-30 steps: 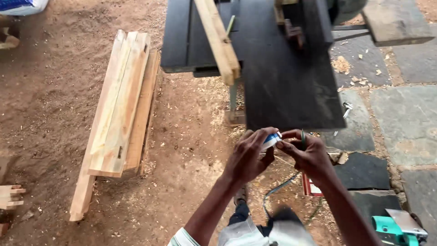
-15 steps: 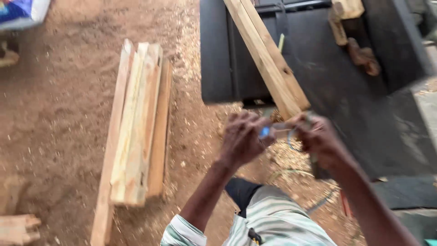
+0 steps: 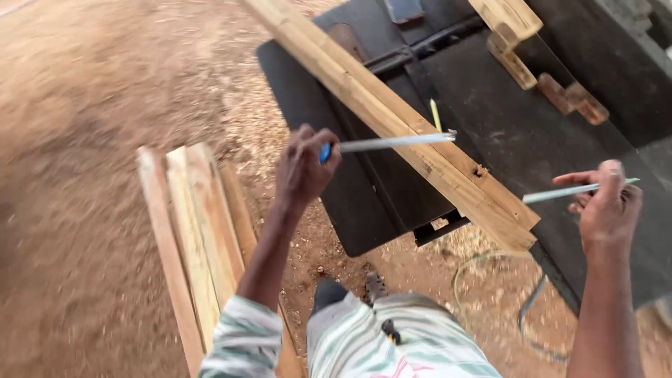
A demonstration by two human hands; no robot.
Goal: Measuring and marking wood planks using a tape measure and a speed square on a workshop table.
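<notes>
- The left hand [image 3: 302, 170] has its grip closed around a blue handle [image 3: 325, 152]. A long thin pale strip [image 3: 392, 142] sticks out of the handle and points to the right.
- That strip ends above a long wooden plank [image 3: 392, 119]. I cannot tell if it touches the wood.
- The right hand [image 3: 607, 206] has its grip pinched on a second thin pale strip [image 3: 560, 192]. This strip pokes out to both sides of the fingers.
- The two hands are well apart, and the end of the plank is between them.
- The plank is pale yellow and lies slanted across a black counter [image 3: 490, 126]. Its near end sticks out past the edge of the counter.
- A thin yellow-green stick [image 3: 435, 115] lies on the counter just beside the plank.
- Small brown wood blocks [image 3: 570, 98] rest farther back on the counter, to the right. Another pale wood piece [image 3: 507, 21] lies near them at the top.
- A stack of pale boards [image 3: 199, 231] lies on the ground to the left, near the left arm.
- The ground [image 3: 84, 140] is brown dirt with lots of sawdust and wood chips on it.
- A thin green cable [image 3: 490, 269] curls on the ground under the end of the plank.
- The person wears a shirt [image 3: 378, 343] with green and white stripes.
- The picture is a bit blurry, so small things are hard to see.
</notes>
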